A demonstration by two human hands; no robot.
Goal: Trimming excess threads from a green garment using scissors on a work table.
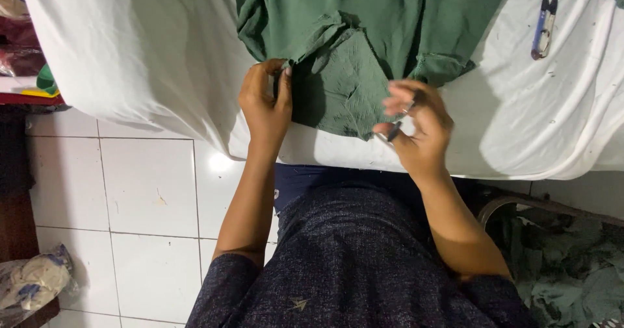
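The wide white cloth-covered table (156,55) stretches out ahead of both my hands, its near edge draping down just beyond my wrists. On it lies the crumpled dark green fabric garment (364,36), bunched in folds. Its lower flap comes down toward me and ends between my two hands, nearly at the table edge.

My left hand (265,104) is pressed together on the left border of that flap, thumb and fingers pinching the green cloth where it folds over. The bulk of the garment sits beyond and to the right of this grip.

My right hand (419,130) hovers just right of the flap's lower corner, fingers curled around a small dark metal thread snipper (395,130). Its tip points toward the cloth, close to the hem, though I cannot tell whether it touches, and the hand is a little blurred.

Well beyond my right hand, farther out and to the right on the white cover, a second small snipper with a blue handle (545,26) lies alone, apart from the garment.
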